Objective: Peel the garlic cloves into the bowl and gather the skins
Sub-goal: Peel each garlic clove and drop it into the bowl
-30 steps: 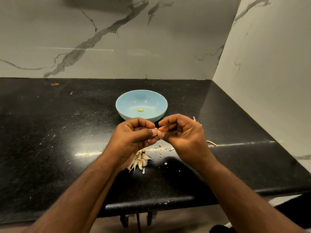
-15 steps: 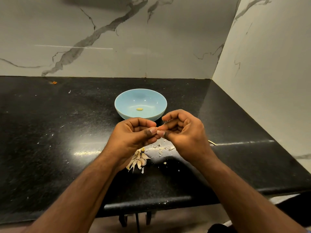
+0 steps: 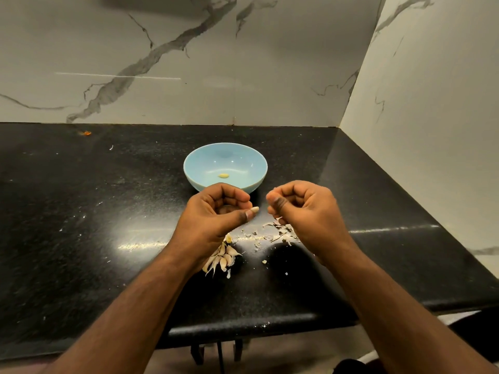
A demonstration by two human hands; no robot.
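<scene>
From the head camera, the blue bowl (image 3: 225, 166) sits mid-counter (image 3: 81, 211), well back from the front edge, with bare black surface to its left and right. Just in front of the bowl, the left hand (image 3: 216, 211) curls and pinches a garlic clove (image 3: 254, 210) at thumb and fingertip. The right hand (image 3: 302, 209), apart from it, is curled, perhaps pinching a skin scrap. One peeled clove (image 3: 223, 175) lies in the bowl; unpeeled cloves (image 3: 222, 259) and loose skins (image 3: 278, 233) lie nearer than the bowl.

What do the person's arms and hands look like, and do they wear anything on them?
Both forearms are bare up to the bottom edge of the picture: no sleeves show. The left hand and the right hand wear no gloves, and no rings, watch or bracelet can be seen. The nails look short and plain.
</scene>
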